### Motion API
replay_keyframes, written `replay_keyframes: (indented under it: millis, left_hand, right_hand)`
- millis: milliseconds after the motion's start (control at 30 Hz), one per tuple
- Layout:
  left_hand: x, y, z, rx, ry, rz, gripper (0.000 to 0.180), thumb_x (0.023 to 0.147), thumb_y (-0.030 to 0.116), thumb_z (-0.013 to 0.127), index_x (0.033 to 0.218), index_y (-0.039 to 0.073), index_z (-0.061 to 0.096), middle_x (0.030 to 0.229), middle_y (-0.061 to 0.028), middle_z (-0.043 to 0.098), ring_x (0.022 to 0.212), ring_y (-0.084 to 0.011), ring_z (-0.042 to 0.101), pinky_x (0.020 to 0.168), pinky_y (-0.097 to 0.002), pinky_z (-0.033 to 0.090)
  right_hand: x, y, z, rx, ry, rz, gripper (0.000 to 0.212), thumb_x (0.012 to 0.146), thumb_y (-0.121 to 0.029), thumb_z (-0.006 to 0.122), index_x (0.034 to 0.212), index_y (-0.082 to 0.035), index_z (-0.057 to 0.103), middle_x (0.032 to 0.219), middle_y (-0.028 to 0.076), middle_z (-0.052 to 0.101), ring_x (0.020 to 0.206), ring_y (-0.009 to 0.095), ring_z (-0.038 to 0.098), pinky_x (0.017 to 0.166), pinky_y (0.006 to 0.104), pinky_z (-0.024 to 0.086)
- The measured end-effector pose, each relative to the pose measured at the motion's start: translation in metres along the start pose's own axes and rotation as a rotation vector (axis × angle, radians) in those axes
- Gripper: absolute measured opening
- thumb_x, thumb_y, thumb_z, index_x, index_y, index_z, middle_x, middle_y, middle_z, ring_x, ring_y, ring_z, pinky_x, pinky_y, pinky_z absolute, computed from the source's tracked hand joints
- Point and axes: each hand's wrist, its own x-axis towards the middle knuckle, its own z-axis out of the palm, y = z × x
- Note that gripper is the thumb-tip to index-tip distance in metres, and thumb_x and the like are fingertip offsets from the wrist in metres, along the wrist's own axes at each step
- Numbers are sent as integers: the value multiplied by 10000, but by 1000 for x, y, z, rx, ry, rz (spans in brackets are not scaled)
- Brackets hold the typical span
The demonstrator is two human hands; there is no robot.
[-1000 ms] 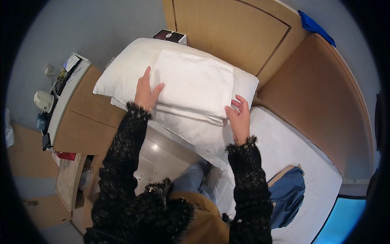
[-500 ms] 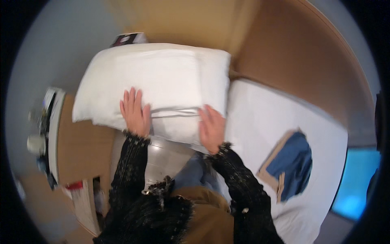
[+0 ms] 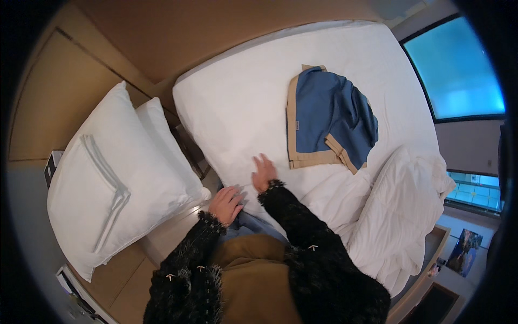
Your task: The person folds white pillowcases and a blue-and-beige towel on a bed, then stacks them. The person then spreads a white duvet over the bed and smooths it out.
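My left hand point(image 3: 225, 203) rests on the near edge of the white mattress point(image 3: 243, 108), fingers curled, holding nothing. My right hand point(image 3: 263, 173) lies flat on the white sheet a little farther in, fingers spread. A folded blue cloth with tan edging point(image 3: 329, 121) lies on the sheet beyond my right hand, apart from it. To my left, two white pillows point(image 3: 156, 162) are stacked on a wooden side surface, with a folded white cloth point(image 3: 89, 189) on top of them.
A bunched white duvet point(image 3: 399, 216) lies on the bed at my right. Wooden wall panels point(image 3: 59, 92) run behind the bed. A window point(image 3: 456, 65) glows blue at upper right. A small dark box point(image 3: 53, 162) sits behind the pillows.
My view has swung right from the pillows to the bed. Both hands have left the folded white cloth on the pillows and now rest on the mattress sheet.
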Motion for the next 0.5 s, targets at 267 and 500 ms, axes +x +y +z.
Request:
replay_keyframes:
  millis: [267, 500]
  left_hand:
    - [74, -10, 82, -181, -145, 20, 324, 712, 122, 672, 1016, 55, 582, 1054, -132, 555, 1006, -310, 524, 857, -396, 430]
    - [105, -19, 116, -127, -342, -201, 369, 747, 130, 636, 1097, 48, 550, 1080, -147, 552, 1042, -327, 506, 879, -398, 428]
  right_hand:
    - [-16, 122, -27, -327, -2, 491, 723, 694, -228, 643, 1341, -129, 336, 1376, 152, 306, 1222, 363, 334, 930, 514, 330]
    - [-7, 170, -10, -596, 432, 140, 436, 732, -184, 610, 1151, -97, 525, 1150, 114, 520, 998, 326, 506, 842, 448, 386]
